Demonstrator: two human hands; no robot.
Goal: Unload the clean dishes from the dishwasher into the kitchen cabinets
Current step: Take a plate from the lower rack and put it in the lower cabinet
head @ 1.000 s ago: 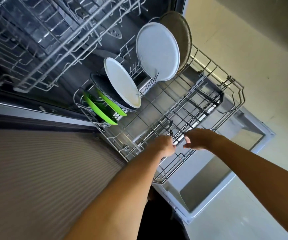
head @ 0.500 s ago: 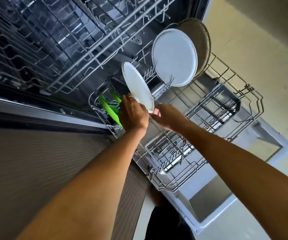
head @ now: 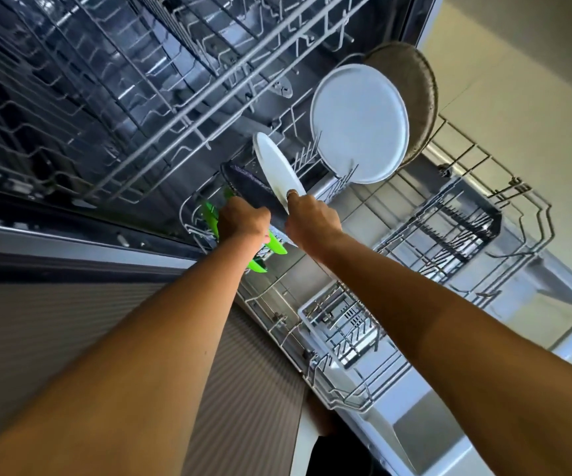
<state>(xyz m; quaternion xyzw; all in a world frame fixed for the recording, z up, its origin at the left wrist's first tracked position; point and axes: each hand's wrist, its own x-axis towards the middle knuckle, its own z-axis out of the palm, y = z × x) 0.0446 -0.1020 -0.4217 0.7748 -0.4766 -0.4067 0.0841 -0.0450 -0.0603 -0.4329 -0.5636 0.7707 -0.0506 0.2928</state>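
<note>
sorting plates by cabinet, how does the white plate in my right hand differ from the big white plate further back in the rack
The small white plate is smaller and seen nearly edge-on; the large white plate is bigger and shows its broad face. The right hand pinches the small white plate's rim; nothing touches the large white plate. Both are white, round, and stand on edge in the lower rack.

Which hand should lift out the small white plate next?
Right. The right hand already pinches the rim of the small white plate, thumb on its face. The left hand is down at the green plates, busy there, so lifting with the right looks simplest.
</note>
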